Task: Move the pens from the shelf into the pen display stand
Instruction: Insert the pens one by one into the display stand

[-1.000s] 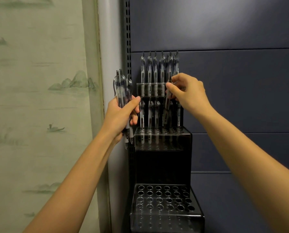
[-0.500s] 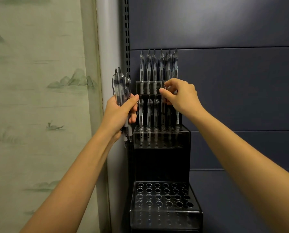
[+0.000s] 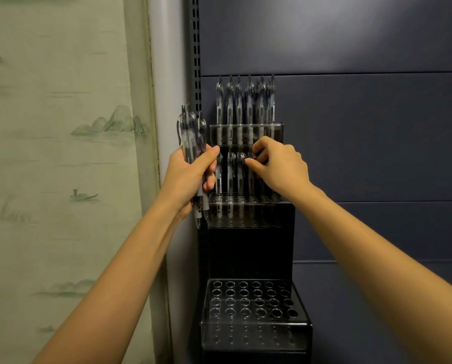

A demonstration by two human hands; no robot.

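Note:
A black tiered pen display stand [image 3: 251, 240] stands against the dark blue back panel. Its top tier holds a row of clear-barrelled pens [image 3: 242, 106]. The middle tier holds several more pens [image 3: 230, 177]. My left hand [image 3: 190, 177] grips a bundle of clear pens [image 3: 190, 132] upright, just left of the stand. My right hand [image 3: 277, 166] pinches the top of a pen [image 3: 251, 174] standing in the middle tier, thumb and fingers curled round its cap end. The lowest tier [image 3: 253, 300] shows only open holes.
A perforated shelf upright [image 3: 195, 53] runs up the left of the blue panel [image 3: 364, 127]. A pale pillar and a green landscape wall covering [image 3: 62, 153] fill the left side.
My right hand has dropped from the upper tier level to the middle tier, lowering the pen it pinches into the middle row. The left hand keeps its bundle still.

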